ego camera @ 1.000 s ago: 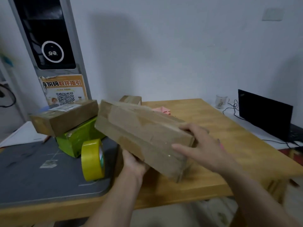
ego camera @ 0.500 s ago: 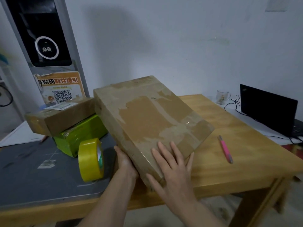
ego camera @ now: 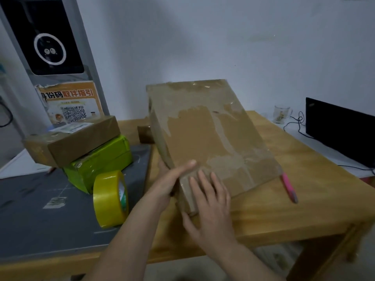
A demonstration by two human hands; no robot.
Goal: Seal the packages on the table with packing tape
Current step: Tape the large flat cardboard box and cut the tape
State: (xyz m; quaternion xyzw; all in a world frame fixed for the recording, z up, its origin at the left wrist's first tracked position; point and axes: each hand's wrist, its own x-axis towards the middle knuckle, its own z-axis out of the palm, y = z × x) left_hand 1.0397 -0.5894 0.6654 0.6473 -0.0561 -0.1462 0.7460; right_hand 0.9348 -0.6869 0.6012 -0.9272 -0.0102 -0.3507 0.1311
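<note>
Left hand (ego camera: 165, 184) grips near-left corner of big brown box (ego camera: 211, 138), thumb on the top face, fingers hidden behind the side. Right hand (ego camera: 209, 207) lies flat on the box's near end, fingers straight and spread, pressing the taped face, holding nothing. Box is tilted, far end raised, near end down on the wooden table (ego camera: 284, 209) toward its front edge, top face patchy with clear tape. Yellow tape roll (ego camera: 110, 199) stands on edge just left of the left hand, on the grey mat (ego camera: 40, 220) covering the table's left part. Behind it a green package (ego camera: 101, 161) with a brown package (ego camera: 75, 142) stacked on top, near the mat's back edge. Pink cutter (ego camera: 289, 187) on the table just right of the box. Small brown box (ego camera: 145, 133) behind the big one, mostly hidden. Glass mug (ego camera: 281, 114) and black laptop (ego camera: 341, 130) on a white surface off the right edge.
</note>
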